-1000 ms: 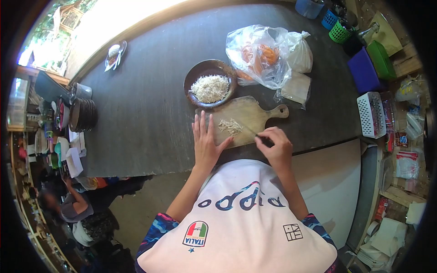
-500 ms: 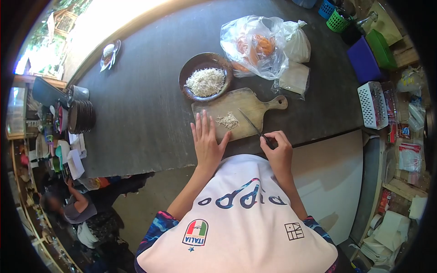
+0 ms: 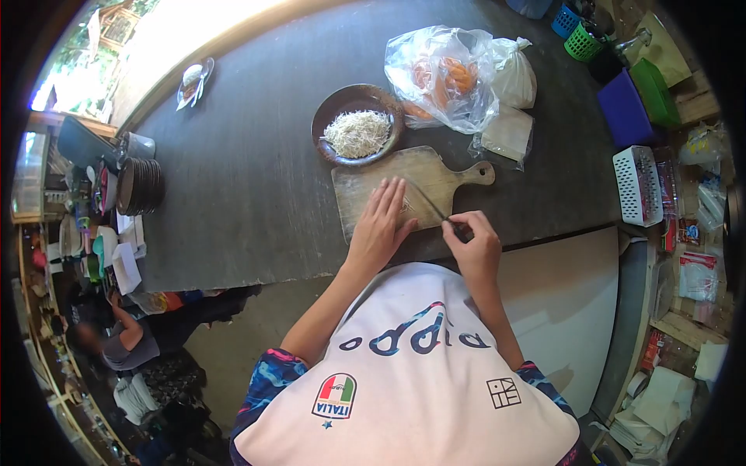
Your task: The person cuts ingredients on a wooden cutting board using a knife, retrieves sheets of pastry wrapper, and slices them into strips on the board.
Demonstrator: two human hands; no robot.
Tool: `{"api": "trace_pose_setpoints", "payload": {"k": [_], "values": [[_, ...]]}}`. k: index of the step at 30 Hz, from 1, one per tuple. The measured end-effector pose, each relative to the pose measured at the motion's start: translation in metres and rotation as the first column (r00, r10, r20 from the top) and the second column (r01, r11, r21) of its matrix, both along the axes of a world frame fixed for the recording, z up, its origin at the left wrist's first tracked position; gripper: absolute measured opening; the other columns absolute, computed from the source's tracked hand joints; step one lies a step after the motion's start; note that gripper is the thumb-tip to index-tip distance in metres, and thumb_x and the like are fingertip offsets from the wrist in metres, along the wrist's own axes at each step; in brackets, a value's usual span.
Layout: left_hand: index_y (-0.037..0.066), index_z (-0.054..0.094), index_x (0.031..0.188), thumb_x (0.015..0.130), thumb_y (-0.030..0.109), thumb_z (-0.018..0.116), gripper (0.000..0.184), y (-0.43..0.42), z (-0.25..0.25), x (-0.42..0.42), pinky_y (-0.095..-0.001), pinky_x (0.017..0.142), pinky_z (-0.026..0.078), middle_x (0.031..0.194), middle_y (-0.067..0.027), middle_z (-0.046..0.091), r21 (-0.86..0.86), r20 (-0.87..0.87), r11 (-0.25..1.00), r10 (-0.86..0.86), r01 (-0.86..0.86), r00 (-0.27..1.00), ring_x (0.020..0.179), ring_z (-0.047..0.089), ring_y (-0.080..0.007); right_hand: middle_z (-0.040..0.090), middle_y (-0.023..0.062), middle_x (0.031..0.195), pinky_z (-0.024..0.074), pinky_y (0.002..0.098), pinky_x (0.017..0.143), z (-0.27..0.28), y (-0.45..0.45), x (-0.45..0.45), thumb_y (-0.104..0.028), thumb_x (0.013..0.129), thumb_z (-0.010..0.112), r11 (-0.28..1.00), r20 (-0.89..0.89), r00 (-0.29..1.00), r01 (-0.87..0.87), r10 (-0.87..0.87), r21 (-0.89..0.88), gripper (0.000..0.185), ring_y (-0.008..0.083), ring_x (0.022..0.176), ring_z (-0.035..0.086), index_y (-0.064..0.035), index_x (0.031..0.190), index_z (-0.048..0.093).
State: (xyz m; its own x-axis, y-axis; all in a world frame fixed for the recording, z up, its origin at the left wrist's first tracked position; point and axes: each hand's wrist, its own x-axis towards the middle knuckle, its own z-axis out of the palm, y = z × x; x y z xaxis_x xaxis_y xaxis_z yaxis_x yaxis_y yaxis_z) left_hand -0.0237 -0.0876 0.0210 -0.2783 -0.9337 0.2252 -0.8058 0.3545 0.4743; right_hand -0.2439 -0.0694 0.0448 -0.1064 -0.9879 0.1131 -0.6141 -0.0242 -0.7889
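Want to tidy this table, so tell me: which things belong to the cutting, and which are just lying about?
Likely in use:
knife, in the right hand
wooden board, under the left hand
pale shreds on the board
probably the bowl of similar shreds

Probably lying about:
clear bag with orange contents
tied white bag
flat packet
stacked dark plates

bright opening [image 3: 78, 74] | dark table [image 3: 241, 202] | wooden shelves [image 3: 678, 332] | greyish floor [image 3: 256, 338]

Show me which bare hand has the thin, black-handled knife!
The right hand: its fingers curl round the thin, black-handled knife. The left hand differs: flat, fingers stretched over the paddle-shaped brown wooden board, with no knife.
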Motion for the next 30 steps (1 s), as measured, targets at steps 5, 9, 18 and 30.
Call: {"api": "trace_pose_setpoints", "payload": {"k": [5,9,18,30], "values": [[0.001,0.056,0.159,0.095,0.004,0.07,0.066,0.009,0.004,-0.002,-0.0444,0.122,0.051,0.169,-0.0161,0.051,0.024,0.197,0.992,-0.123,0.121,0.973,0.158,0.047,-0.0344,0.074,0.0066,0.098,0.0581,0.0385,0.076,0.006,-0.008,-0.008,-0.017,0.092,0.086,0.997,0.033,0.997,0.067,-0.066,-0.029,0.016,0.025,0.081,0.073,-0.0069,0.101,0.078],[0.001,0.059,0.157,0.087,0.0,0.067,0.07,0.014,0.013,0.004,-0.0396,0.116,0.057,0.166,-0.0137,0.054,0.08,0.282,0.979,-0.202,0.187,0.938,0.153,0.052,-0.0318,0.074,0.0067,0.099,0.0582,0.038,0.077,0.0,-0.007,-0.007,-0.017,0.092,0.087,0.999,0.036,0.999,0.038,-0.037,-0.026,0.017,0.0243,0.082,0.073,-0.0063,0.101,0.078],[0.0,0.069,0.144,0.085,0.0,0.069,0.059,0.009,0.018,-0.001,-0.0369,0.104,0.062,0.149,-0.0096,0.063,0.139,0.267,0.978,-0.191,0.158,0.945,0.138,0.061,-0.0283,0.075,0.0065,0.099,0.0582,0.0378,0.077,0.001,-0.007,-0.008,-0.017,0.092,0.087,0.999,0.066,0.997,0.044,-0.042,-0.022,0.017,0.0236,0.082,0.073,-0.0062,0.102,0.079],[0.001,0.083,0.112,0.089,-0.004,0.078,0.024,-0.061,0.043,0.036,-0.0454,0.098,0.06,0.119,-0.0142,0.077,0.031,-0.213,0.992,0.129,-0.125,0.968,0.108,0.074,-0.0359,0.075,0.0063,0.099,0.0581,0.0377,0.077,-0.003,-0.007,-0.01,-0.017,0.092,0.087,0.998,0.085,0.995,0.049,-0.046,-0.043,0.017,0.0223,0.082,0.072,-0.006,0.103,0.079]]}}
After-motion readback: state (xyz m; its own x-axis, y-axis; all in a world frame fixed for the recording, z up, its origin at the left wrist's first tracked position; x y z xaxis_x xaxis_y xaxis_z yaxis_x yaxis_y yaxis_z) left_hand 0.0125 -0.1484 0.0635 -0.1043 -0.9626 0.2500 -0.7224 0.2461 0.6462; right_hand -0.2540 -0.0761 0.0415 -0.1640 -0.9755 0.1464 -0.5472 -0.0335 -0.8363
